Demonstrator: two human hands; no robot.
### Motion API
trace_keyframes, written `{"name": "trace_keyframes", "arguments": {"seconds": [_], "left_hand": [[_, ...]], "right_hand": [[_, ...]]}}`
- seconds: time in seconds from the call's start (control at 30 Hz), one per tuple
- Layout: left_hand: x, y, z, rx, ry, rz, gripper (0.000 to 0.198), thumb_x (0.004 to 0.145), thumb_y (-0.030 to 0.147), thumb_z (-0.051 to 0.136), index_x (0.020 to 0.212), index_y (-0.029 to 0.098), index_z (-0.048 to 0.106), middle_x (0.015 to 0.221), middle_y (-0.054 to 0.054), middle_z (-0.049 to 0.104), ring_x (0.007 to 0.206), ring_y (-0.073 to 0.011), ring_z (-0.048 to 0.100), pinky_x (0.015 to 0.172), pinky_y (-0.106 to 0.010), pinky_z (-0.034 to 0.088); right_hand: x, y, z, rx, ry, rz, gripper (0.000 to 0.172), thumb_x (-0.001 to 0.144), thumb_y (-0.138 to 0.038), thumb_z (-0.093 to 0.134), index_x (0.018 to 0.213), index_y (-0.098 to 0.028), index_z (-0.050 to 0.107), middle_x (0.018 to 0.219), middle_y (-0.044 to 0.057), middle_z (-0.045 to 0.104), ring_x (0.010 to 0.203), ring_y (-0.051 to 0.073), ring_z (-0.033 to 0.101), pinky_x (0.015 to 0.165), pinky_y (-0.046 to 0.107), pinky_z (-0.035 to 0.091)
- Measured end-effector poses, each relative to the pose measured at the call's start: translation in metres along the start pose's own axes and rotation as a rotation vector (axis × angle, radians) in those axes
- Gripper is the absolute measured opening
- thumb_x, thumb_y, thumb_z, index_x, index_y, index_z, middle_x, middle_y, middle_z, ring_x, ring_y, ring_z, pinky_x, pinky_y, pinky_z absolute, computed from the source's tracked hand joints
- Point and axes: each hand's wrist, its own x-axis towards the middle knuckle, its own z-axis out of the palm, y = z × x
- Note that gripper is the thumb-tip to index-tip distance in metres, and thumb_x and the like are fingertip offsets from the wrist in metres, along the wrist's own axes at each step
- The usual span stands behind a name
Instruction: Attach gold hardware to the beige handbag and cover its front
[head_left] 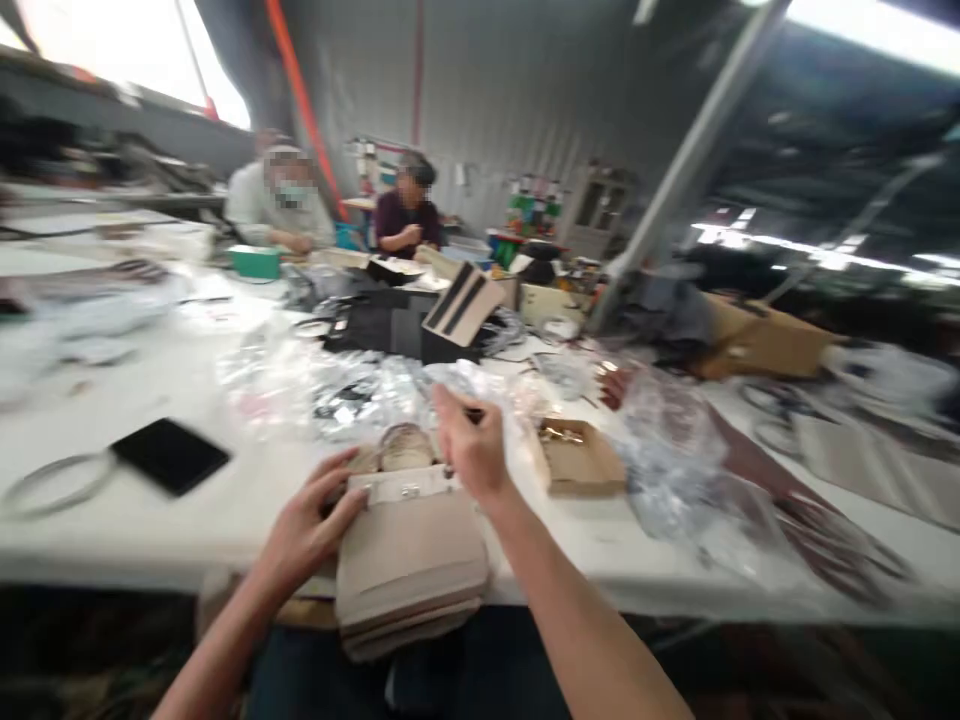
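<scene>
A beige handbag (409,560) lies at the near edge of the white table (150,520), partly overhanging it. My left hand (311,525) rests on the bag's left top corner, fingers curled against the flap. My right hand (471,445) is raised just above the bag's top, fingers pinched on a small dark thing I cannot make out. The bag's rounded handle (405,445) shows between both hands. The picture is blurred by motion.
A small open cardboard box (581,460) with metal parts sits right of my right hand. Crumpled clear plastic bags (667,470) spread around. A black flat pad (171,455) lies left. Dark boxes (420,320) stand mid-table. Two people sit at the far end.
</scene>
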Motion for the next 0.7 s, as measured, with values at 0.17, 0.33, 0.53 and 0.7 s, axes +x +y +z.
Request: {"name": "trace_keyframes", "arguments": {"seconds": [0.17, 0.33, 0.53, 0.7], "left_hand": [[-0.019, -0.008, -0.02, -0.125, 0.016, -0.11, 0.041, 0.108, 0.061, 0.065, 0.112, 0.024, 0.083, 0.169, -0.011, 0.057, 0.148, -0.0375, 0.062, 0.124, -0.049, 0.054], [-0.016, -0.01, -0.016, -0.222, -0.002, -0.096, 0.039, 0.107, 0.058, 0.068, 0.121, 0.026, 0.085, 0.171, -0.009, 0.055, 0.155, -0.0388, 0.055, 0.132, -0.052, 0.046], [-0.019, -0.019, -0.019, -0.278, -0.023, -0.052, 0.038, 0.109, 0.058, 0.067, 0.119, 0.025, 0.085, 0.172, -0.009, 0.054, 0.159, -0.0372, 0.051, 0.136, -0.05, 0.04], [-0.018, -0.015, -0.019, -0.28, -0.026, -0.049, 0.035, 0.11, 0.054, 0.065, 0.108, 0.025, 0.084, 0.173, -0.008, 0.054, 0.155, -0.037, 0.055, 0.133, -0.049, 0.043]], "right_hand": [[-0.005, 0.019, 0.052, 0.147, -0.107, 0.01, 0.067, 0.103, -0.063, 0.08, 0.06, -0.024, 0.047, 0.05, -0.006, 0.037, 0.041, 0.01, 0.033, 0.04, 0.029, 0.02], [-0.017, 0.035, 0.075, 0.161, -0.113, 0.075, 0.068, 0.103, -0.065, 0.078, 0.061, -0.025, 0.044, 0.05, -0.006, 0.037, 0.04, 0.01, 0.033, 0.04, 0.03, 0.023], [-0.021, 0.05, 0.09, 0.17, -0.103, 0.094, 0.068, 0.105, -0.062, 0.076, 0.06, -0.025, 0.041, 0.051, -0.007, 0.035, 0.042, 0.01, 0.034, 0.043, 0.031, 0.026], [-0.025, 0.061, 0.093, 0.13, -0.104, 0.114, 0.067, 0.104, -0.062, 0.078, 0.061, -0.025, 0.042, 0.053, -0.007, 0.036, 0.043, 0.01, 0.033, 0.044, 0.031, 0.023]]}}
